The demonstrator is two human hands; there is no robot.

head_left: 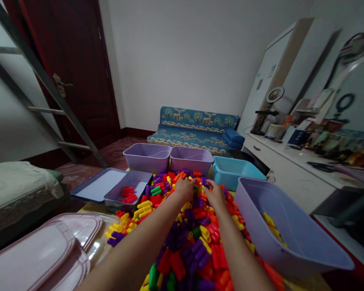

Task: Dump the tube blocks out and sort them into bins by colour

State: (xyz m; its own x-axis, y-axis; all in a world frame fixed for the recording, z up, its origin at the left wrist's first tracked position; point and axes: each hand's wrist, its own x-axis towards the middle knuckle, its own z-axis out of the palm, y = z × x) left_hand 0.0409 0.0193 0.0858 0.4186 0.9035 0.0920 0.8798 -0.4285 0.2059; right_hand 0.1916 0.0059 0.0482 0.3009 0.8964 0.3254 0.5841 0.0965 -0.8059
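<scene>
A heap of coloured plastic tube blocks (188,238), red, yellow, purple, green and orange, covers the table in front of me. Both my arms reach over it to its far end. My left hand (184,189) is curled down into the blocks there, fingers closed on pieces I cannot make out. My right hand (214,193) lies close beside it, fingers bent into the pile; what it grips is hidden. A grey-purple bin (121,199) at the left holds red blocks (129,195). A large purple bin (291,238) at the right holds yellow blocks (271,224).
Two purple bins (145,155) (190,158) and a light blue bin (233,169) stand beyond the heap. A blue lid (97,184) lies at the left, pink lids (42,250) at the near left. A white cabinet (291,178), a patterned sofa (196,127) and a ladder (48,89) surround the table.
</scene>
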